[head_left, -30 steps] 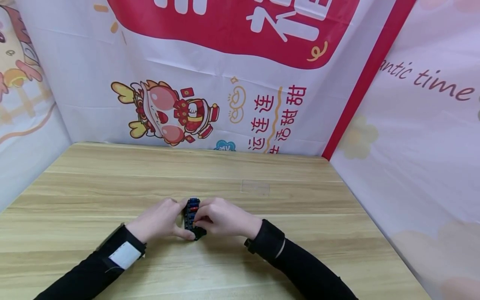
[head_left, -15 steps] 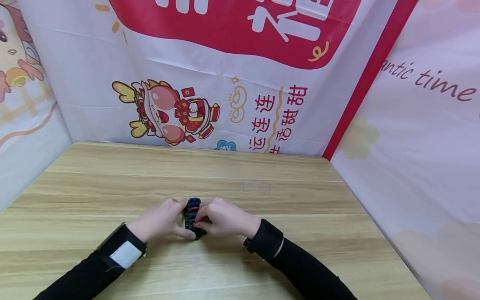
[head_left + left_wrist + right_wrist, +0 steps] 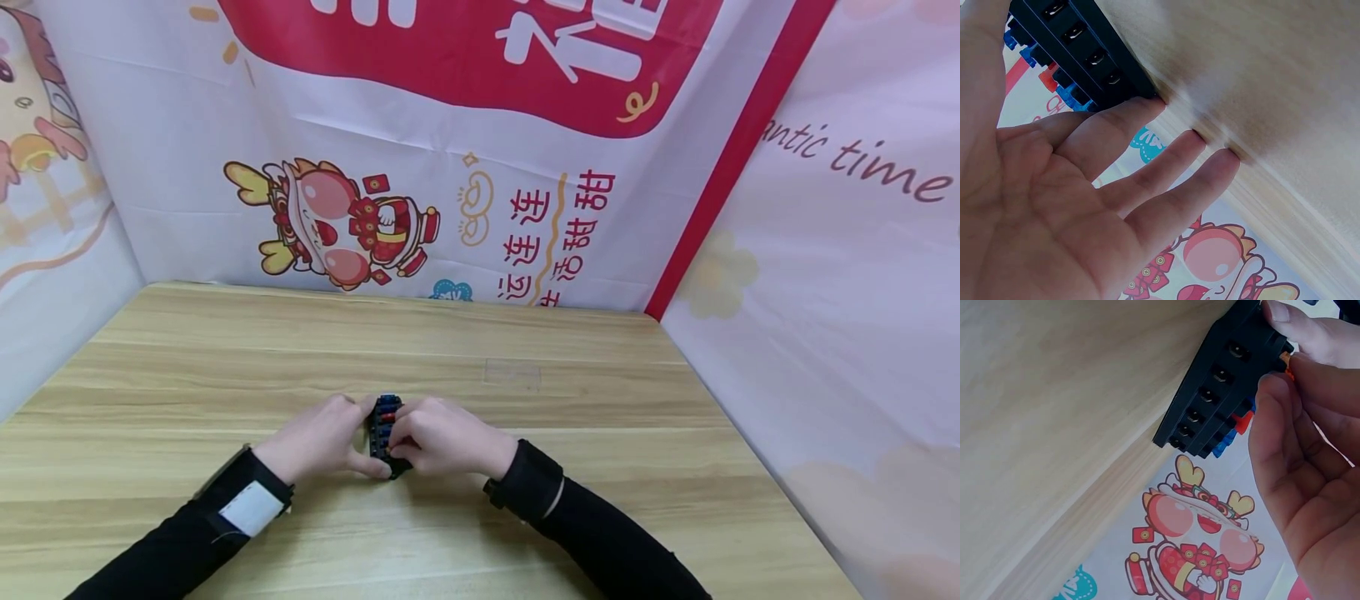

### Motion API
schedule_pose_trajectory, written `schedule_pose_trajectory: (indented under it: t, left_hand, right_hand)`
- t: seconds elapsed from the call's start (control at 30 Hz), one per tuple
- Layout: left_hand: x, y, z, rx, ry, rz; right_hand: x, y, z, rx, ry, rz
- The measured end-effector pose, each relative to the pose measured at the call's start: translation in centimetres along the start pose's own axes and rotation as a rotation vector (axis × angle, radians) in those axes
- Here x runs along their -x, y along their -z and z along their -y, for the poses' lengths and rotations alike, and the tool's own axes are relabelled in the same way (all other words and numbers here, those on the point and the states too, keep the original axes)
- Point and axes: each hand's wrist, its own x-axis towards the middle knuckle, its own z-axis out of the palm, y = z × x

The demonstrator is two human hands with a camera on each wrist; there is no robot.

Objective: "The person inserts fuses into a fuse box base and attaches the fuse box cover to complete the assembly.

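A black fuse box [image 3: 378, 439] stands on the table with a row of blade fuses along its top. Blue fuses [image 3: 1032, 55] and a red fuse [image 3: 1242, 422] sit in its slots. My left hand [image 3: 322, 437] holds the box, thumb at the near end and a finger at the far end; two other fingertips rest on the table. With thumb and index finger my right hand [image 3: 450, 437] pinches a small orange fuse [image 3: 1287, 365] at the box's near end. Its lower part is hidden, so how deep it sits cannot be told.
The wooden table [image 3: 600, 400] reaches back to a white printed cloth [image 3: 420, 108]. A clear flat rectangle [image 3: 512, 374] lies on the table behind the right hand. Another cloth wall [image 3: 847, 275] hangs along the right side.
My right hand and wrist have shifted very slightly left over the near end of the fuse box, and less of the orange fuse shows. The left hand stays in place.
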Motion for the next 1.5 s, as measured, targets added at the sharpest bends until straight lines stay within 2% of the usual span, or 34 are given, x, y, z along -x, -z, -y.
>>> schedule_pose_trajectory:
  t: [0.33,0.6,0.8,1.03,1.37,1.5]
  left_hand:
    - [0.1,0.0,0.1,0.006,0.003,0.002]
    - [0.0,0.1,0.0,-0.001,0.01,0.012]
    - [0.0,0.1,0.0,-0.02,0.015,0.019]
    - [0.0,0.1,0.0,-0.025,0.03,0.026]
    - [0.0,0.0,0.1,-0.022,0.016,0.014]
    - [0.0,0.0,0.1,-0.024,0.012,0.014]
  right_hand:
    - [-0.5,0.3,0.1,0.031,0.034,0.025]
    - [-0.7,0.7,-0.4,-0.01,0.09,0.075]
    - [-0.7,0.9,-0.3,0.015,0.107,0.065]
    - [-0.7,0.9,-0.2,-0.007,0.082,0.056]
    - [-0.8,0.9,-0.1,-0.022,-0.016,0.082]
    - [-0.7,0.9,0.0,-0.012,-0.021,0.086]
